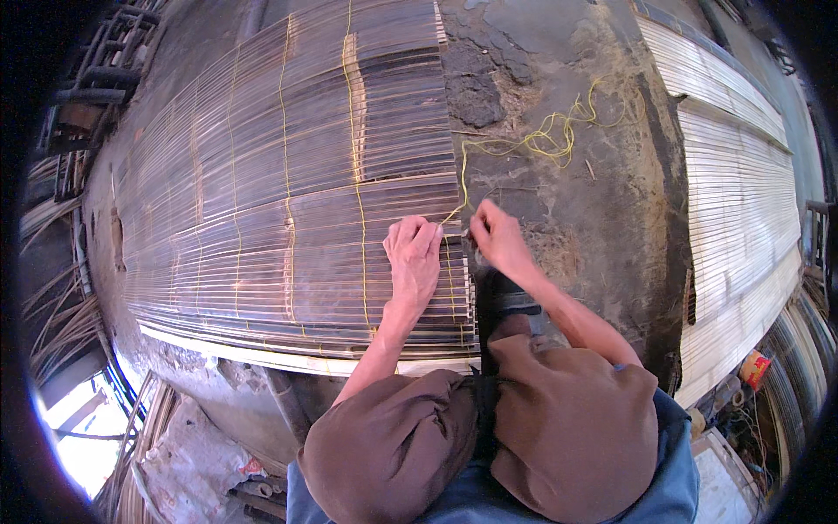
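Observation:
A large mat of thin bamboo strips [323, 210], tied across with rows of yellow string, lies on the ground to my left. My left hand [413, 259] rests on its right edge, closed, with thumb and forefinger pinching a yellow string [464, 179]. From that pinch the string runs up along the mat's edge to a loose tangle [554, 140] on the ground. Just right of the edge, my right hand [499, 237] hovers with its fingers curled together. It looks slightly blurred, and what it holds, if anything, is hidden.
A second, paler slatted mat [742, 183] lies at the far right. Bare dark ground [602, 201] with cracks runs between the mats. At lower left are a whitish sack [196, 458] and bamboo pieces. A red and yellow packet [755, 370] sits at lower right.

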Tool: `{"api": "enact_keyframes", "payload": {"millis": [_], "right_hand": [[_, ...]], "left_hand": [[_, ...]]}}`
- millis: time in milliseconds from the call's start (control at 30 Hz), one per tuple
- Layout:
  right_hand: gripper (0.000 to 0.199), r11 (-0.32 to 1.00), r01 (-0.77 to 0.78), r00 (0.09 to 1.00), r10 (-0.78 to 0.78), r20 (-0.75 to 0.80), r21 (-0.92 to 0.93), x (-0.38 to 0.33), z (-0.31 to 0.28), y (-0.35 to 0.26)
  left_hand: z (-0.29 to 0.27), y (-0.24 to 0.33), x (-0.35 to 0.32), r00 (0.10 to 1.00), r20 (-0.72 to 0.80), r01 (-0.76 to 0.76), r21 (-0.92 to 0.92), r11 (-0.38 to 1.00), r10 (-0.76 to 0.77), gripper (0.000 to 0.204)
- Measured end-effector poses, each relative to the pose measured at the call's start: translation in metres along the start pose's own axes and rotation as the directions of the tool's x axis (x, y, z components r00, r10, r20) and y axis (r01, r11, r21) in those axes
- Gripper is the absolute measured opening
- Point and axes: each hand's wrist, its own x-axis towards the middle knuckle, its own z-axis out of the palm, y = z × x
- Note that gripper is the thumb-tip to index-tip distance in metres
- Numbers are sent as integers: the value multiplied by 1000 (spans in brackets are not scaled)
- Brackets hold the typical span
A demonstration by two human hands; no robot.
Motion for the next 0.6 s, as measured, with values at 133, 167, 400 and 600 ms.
{"api": "enact_keyframes", "payload": {"millis": [133,167,400,600], "right_hand": [[16,988,-64,998,64,6,140,21,-2,-21],[17,987,-66,998,65,16,147,23,-3,-23],[16,969,-174,985,170,37,175,23,-3,-16],[13,975,-10,993,-17,116,223,46,7,-50]], "left_hand": [[-2,-2,2,997,74,-3,109,994,-5,11],[-2,-3,3,996,91,-7,134,991,-5,11],[-9,-6,14,994,109,12,22,1000,-14,10],[-4,-23,22,988,146,75,-189,979,-48,12]]}}
